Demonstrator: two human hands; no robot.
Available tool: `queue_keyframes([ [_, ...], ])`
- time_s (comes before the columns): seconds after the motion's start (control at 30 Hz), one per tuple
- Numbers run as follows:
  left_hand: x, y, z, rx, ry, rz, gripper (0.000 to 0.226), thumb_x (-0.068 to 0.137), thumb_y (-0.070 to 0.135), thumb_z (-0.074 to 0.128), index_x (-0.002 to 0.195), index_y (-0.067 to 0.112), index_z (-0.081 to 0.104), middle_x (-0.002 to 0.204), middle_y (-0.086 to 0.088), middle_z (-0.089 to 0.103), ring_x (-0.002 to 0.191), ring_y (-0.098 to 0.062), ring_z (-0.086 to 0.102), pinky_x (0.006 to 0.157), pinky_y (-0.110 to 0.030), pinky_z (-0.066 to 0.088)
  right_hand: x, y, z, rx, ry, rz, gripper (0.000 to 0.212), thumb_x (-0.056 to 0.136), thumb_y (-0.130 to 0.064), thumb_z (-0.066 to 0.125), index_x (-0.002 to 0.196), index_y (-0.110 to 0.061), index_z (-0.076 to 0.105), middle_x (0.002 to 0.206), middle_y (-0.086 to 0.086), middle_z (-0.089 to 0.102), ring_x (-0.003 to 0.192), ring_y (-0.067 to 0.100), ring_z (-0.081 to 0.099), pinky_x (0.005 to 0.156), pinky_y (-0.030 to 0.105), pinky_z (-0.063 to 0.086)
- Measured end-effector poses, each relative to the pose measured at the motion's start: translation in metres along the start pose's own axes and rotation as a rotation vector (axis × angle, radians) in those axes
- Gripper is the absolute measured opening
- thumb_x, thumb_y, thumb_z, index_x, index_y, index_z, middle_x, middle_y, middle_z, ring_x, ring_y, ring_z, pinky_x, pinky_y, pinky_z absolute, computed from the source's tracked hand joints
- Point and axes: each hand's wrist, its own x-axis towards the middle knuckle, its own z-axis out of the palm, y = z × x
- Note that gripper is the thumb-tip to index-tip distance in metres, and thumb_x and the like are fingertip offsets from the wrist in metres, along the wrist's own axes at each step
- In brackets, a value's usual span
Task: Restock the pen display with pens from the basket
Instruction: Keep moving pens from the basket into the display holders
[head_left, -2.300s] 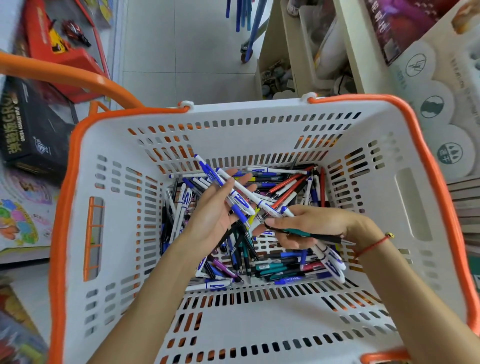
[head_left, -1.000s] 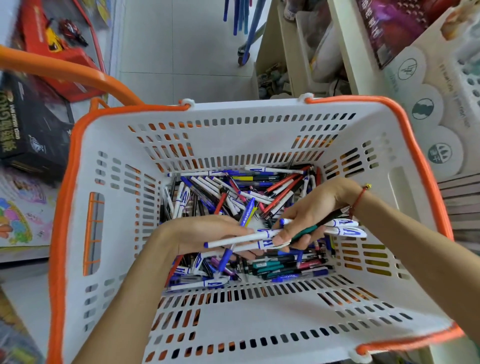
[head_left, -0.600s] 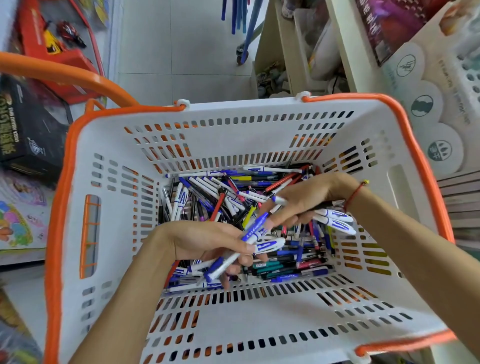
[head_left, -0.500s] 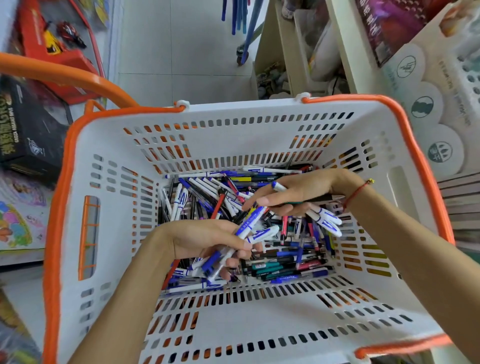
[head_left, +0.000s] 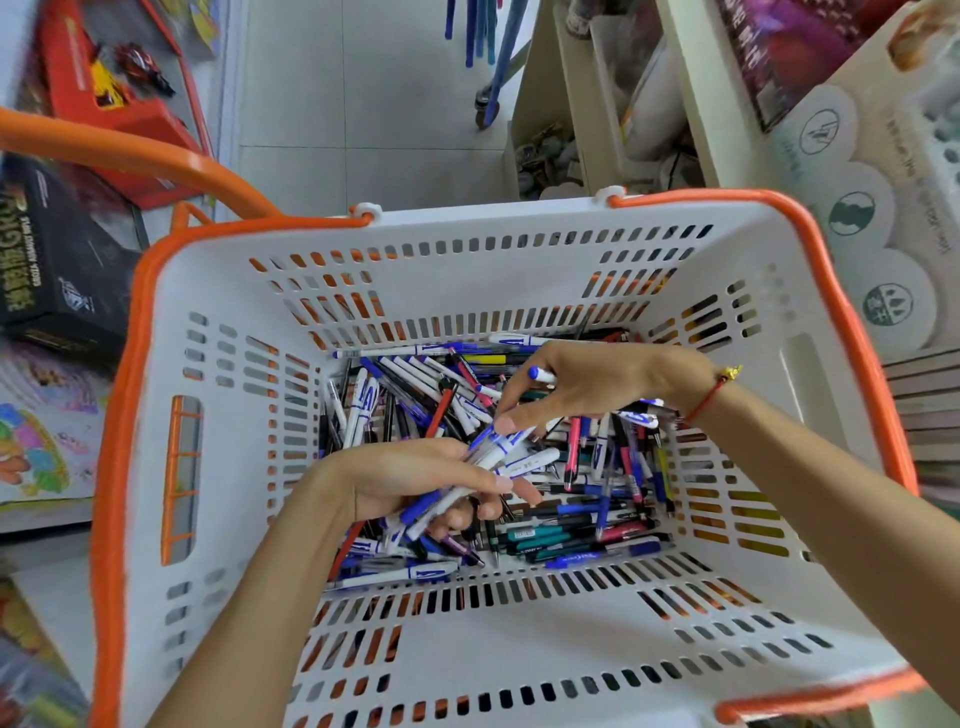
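Observation:
A white slotted basket with an orange rim fills the view. Its bottom holds a heap of loose pens in blue, white, red, teal and black. My left hand grips a bundle of white-and-blue pens low in the basket. My right hand holds several white-and-blue pens too, with one capped end sticking out by the thumb, and its fingertips touch the top of the left hand's bundle. The pen display is not clearly in view.
An orange basket handle arcs at the upper left. Boxed toys lie on the left. A cream shelf unit and a white card display with round emblems stand at the right. Grey floor tiles lie beyond.
My left hand has gathered white-and-blue pens into a bundle. My right hand has moved toward the far side, then its fingers came down onto the bundle's top end.

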Motion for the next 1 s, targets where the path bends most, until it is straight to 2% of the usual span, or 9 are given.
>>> queue_keyframes([
  [0.1,-0.004,-0.001,-0.004,0.023,0.031,0.006,0.033,0.098,0.030,0.051,0.126,0.015,0.061,0.069,0.008,0.046,0.051,-0.002,0.033,0.045,-0.013,0.029,-0.012,0.001,-0.013,0.022,0.097,-0.021,0.026,0.083,-0.048,0.066,0.100,-0.030,0.075,0.093,-0.012,0.073,0.088,0.005,0.067,0.088,0.029,0.051],
  [0.23,-0.010,-0.005,-0.012,0.130,0.134,0.047,0.028,0.099,0.032,0.048,0.121,0.021,0.060,0.063,0.012,0.039,0.052,-0.003,0.024,0.043,-0.014,0.020,-0.030,0.012,-0.024,0.053,0.232,-0.085,0.035,0.076,-0.053,0.064,0.098,-0.028,0.075,0.093,0.001,0.073,0.085,0.036,0.065,0.079,0.049,0.055],
  [0.3,-0.010,-0.005,-0.013,0.146,0.162,0.076,0.026,0.100,0.032,0.047,0.119,0.022,0.061,0.062,0.012,0.039,0.050,-0.003,0.026,0.042,-0.014,0.021,-0.030,0.018,-0.020,0.112,0.268,-0.128,0.034,0.080,-0.047,0.064,0.101,-0.022,0.075,0.071,0.000,0.068,0.059,0.033,0.058,0.058,0.036,0.053],
  [0.37,-0.010,-0.005,-0.012,0.180,0.143,0.066,0.024,0.100,0.032,0.046,0.117,0.022,0.061,0.062,0.013,0.039,0.051,-0.003,0.027,0.043,-0.014,0.023,-0.027,0.019,-0.013,0.184,0.300,-0.141,0.027,0.087,-0.031,0.064,0.103,-0.012,0.074,0.051,0.001,0.055,0.039,0.015,0.040,0.042,0.020,0.037],
  [0.5,-0.011,-0.005,-0.008,0.203,0.125,0.092,0.026,0.099,0.036,0.045,0.113,0.022,0.062,0.063,0.013,0.037,0.053,-0.004,0.027,0.046,-0.015,0.024,-0.019,0.021,-0.002,0.316,0.304,-0.174,0.020,0.087,-0.028,0.065,0.099,-0.016,0.076,0.066,0.034,0.055,0.039,0.024,0.035,0.038,0.016,0.033],
  [0.67,-0.008,-0.004,-0.007,0.077,0.107,0.204,0.045,0.093,0.051,0.042,0.114,0.020,0.065,0.068,0.008,0.026,0.056,-0.007,0.018,0.047,-0.017,0.019,-0.016,0.025,0.004,0.599,0.391,-0.127,0.026,0.092,-0.034,0.058,0.070,-0.028,0.070,0.060,-0.009,0.055,0.041,0.010,0.034,0.042,0.017,0.030],
  [0.83,-0.002,-0.005,-0.006,-0.253,0.000,0.277,0.040,0.095,0.039,0.049,0.122,0.014,0.063,0.068,0.006,0.032,0.053,-0.005,0.025,0.045,-0.018,0.020,-0.004,0.028,0.021,0.793,0.732,-0.047,0.021,0.092,-0.032,0.063,0.077,-0.017,0.063,0.064,0.000,0.043,0.044,0.010,0.032,0.040,0.016,0.031],
  [0.9,-0.001,-0.007,-0.008,-0.266,-0.059,0.260,0.038,0.098,0.025,0.046,0.135,0.014,0.051,0.071,0.007,0.040,0.055,-0.004,0.034,0.047,-0.014,0.032,0.002,0.025,0.030,0.836,0.769,-0.089,0.015,0.093,-0.027,0.063,0.084,-0.015,0.066,0.065,0.006,0.039,0.047,0.013,0.032,0.040,0.018,0.032],
  [1.0,0.003,-0.007,-0.005,-0.238,-0.111,0.204,0.043,0.095,0.007,0.046,0.138,0.013,0.044,0.081,0.003,0.052,0.067,-0.006,0.049,0.069,-0.024,0.052,0.004,0.018,0.039,0.816,0.782,-0.120,0.013,0.094,-0.023,0.062,0.089,-0.014,0.069,0.056,0.000,0.043,0.044,0.013,0.033,0.041,0.019,0.033],
])
